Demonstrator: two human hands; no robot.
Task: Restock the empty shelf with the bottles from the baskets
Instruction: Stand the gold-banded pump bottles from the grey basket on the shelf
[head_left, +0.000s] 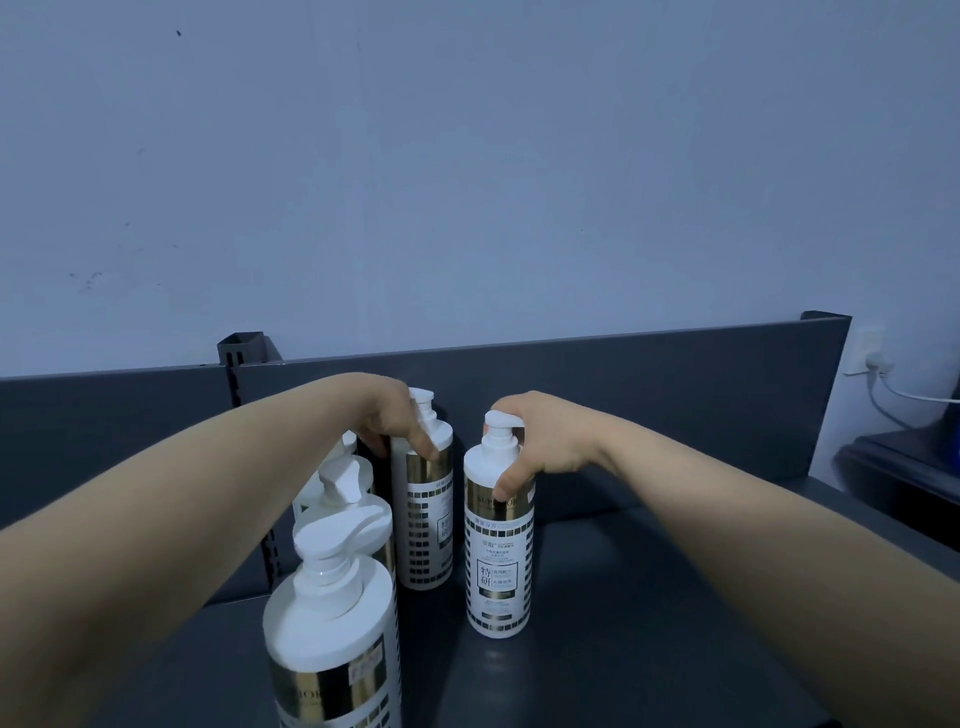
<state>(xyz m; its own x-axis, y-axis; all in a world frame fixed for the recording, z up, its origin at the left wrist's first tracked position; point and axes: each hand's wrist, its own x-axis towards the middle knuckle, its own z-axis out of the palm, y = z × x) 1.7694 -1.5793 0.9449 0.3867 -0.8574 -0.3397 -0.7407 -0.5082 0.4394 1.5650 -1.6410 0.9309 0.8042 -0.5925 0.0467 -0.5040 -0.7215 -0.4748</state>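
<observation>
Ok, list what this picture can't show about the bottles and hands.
Head view:
- Baskets: out of frame.
- Nearest bottle: base cut off by the bottom edge.
- Bottles behind it: overlapped by the left forearm; count unclear.
- Fingers of the right hand: hidden behind the bottle it grips.

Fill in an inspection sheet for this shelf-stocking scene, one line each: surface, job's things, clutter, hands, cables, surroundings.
Surface: dark grey shelf with a raised back panel.
Job's things: white pump bottles, upright: back bottle, front bottle, nearest bottle of a left row. No baskets in view.
Clutter: nothing seen.
Hands: left hand grips the back bottle's shoulder; right hand grips the front bottle's shoulder.
Cables: white cable from a wall socket.
Surroundings: pale wall; slotted post.
</observation>
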